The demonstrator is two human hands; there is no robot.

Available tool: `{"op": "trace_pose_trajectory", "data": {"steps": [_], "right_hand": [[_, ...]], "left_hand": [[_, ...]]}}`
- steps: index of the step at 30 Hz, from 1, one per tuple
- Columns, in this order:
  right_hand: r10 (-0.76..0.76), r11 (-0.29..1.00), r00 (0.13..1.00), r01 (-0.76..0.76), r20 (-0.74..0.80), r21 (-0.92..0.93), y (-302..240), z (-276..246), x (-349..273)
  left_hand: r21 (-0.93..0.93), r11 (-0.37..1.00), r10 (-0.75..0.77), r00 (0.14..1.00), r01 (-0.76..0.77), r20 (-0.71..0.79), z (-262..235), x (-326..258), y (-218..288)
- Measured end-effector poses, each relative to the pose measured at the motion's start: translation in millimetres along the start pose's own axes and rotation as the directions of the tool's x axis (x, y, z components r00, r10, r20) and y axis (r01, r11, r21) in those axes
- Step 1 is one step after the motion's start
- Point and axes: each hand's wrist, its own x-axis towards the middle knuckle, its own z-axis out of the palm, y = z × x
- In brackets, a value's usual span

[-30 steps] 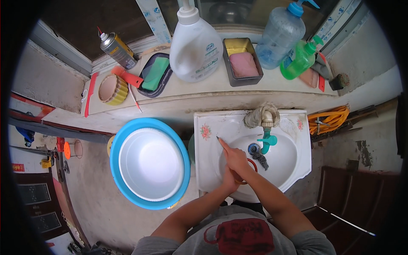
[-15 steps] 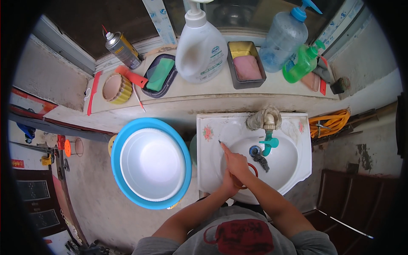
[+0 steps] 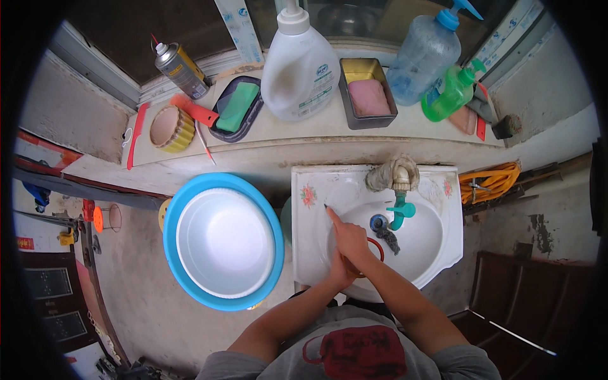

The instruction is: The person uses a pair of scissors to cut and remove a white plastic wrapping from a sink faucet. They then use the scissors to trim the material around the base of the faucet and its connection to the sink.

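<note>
My right hand (image 3: 353, 242) is over the left side of a white sink (image 3: 418, 250), its index finger stretched toward the sink's flowered left rim. Just past that fingertip a small dark point shows, and red loops stick out on the right side of my hands; together they look like scissors with red handles (image 3: 382, 249). The right hand is closed round their middle. Below and partly under it, my left hand (image 3: 340, 271) grips near the handles, most of its fingers hidden. A grey scouring pad (image 3: 389, 242) lies in the bowl beside the blue-rimmed drain (image 3: 379, 223).
A green tap (image 3: 400, 210) juts over the bowl. Left of the sink stands a blue basin (image 3: 170, 240) with a white basin (image 3: 228, 244) inside. Along the ledge are a white jug (image 3: 297, 76), a soap tin (image 3: 368, 98), pump bottles (image 3: 449, 95), a soap dish (image 3: 237, 107) and a spray can (image 3: 182, 68).
The whole view has shifted slightly. Both hands keep nearly the same pose on the scissors over the sink.
</note>
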Motion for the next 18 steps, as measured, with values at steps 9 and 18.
{"op": "trace_pose_trajectory", "data": {"steps": [9, 18], "right_hand": [[0.117, 0.991, 0.992, -0.120, 0.052, 0.058, -12, -8, 0], [0.133, 0.988, 0.989, -0.138, 0.067, 0.073, -12, -7, 1]], "left_hand": [[0.034, 0.998, -0.045, 0.996, 0.048, -0.077, 6, -14, 13], [0.004, 0.997, -0.078, 0.992, 0.078, -0.102, 12, -16, 20]]}}
